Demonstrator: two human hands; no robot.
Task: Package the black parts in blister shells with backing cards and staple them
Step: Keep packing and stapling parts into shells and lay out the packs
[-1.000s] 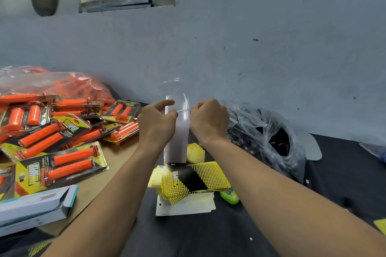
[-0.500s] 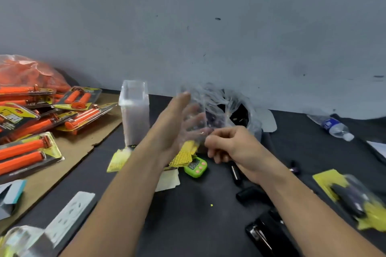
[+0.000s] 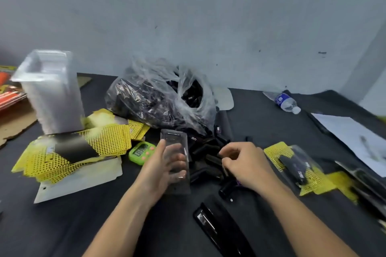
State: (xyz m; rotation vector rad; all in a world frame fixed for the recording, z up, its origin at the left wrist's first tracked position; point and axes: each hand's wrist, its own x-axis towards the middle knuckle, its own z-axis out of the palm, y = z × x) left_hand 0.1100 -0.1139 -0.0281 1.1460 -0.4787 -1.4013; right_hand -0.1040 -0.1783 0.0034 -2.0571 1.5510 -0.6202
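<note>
- Just in front of the plastic bag (image 3: 158, 98), the left hand (image 3: 165, 167) holds one clear blister shell (image 3: 173, 137). The thumb lies on its left edge and the fingers, seen through the plastic, are curled behind it.
- In front of the bag and a little to the right, the right hand (image 3: 244, 165) is over the loose black parts (image 3: 205, 152) with its fingers bent down onto them. Whether they already pinch one part is not possible to tell.
- The step in hand seems to be to take one part and lay it into the shell.
- To do it well, the right hand should take only a single part, by its middle, so that no neighbour comes up with it.
- The shell should probably be turned with its hollow side up and held by the edges, not squeezed, because the thin plastic bends easily.
- The part should go in lengthwise and sit fully in the hollow, so that the card can later lie flat.
- Left of the bag lie the yellow backing cards (image 3: 79, 152), for the step after.
- Nearest the person, in front of the bag, the black stapler (image 3: 211, 227) waits.
- Right of the bag, a finished pack (image 3: 298, 167) shows the aim.
</note>
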